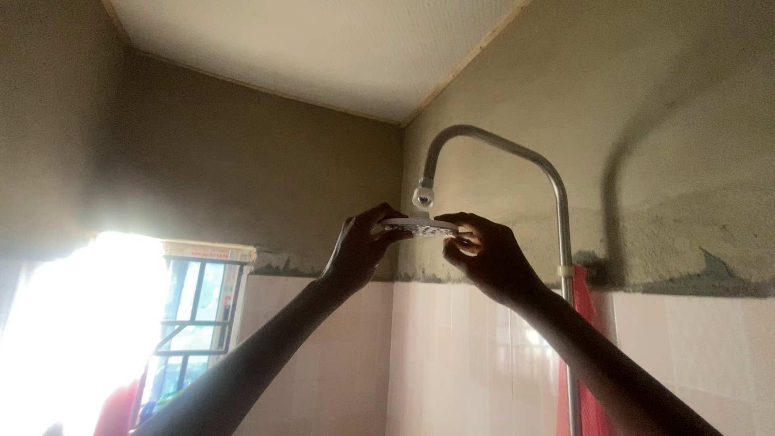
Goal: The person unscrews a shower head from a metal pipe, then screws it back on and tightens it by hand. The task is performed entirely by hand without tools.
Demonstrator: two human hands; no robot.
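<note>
A round, flat shower head [420, 227] sits just under the ball joint [422, 194] at the end of a curved metal shower pipe [517, 153]. My left hand [361, 246] grips its left rim, fingers curled around the edge. Over on the opposite rim, my right hand [484, 254] holds on with thumb and fingers pinched. Both arms reach upward from below. Whether the head is attached to the joint cannot be told.
The pipe runs down the right wall beside a red cloth [585, 339]. Pale tiles [452, 355] cover the lower walls, bare grey plaster above. A bright barred window [194, 315] is at the left. A white ceiling [323, 48] lies overhead.
</note>
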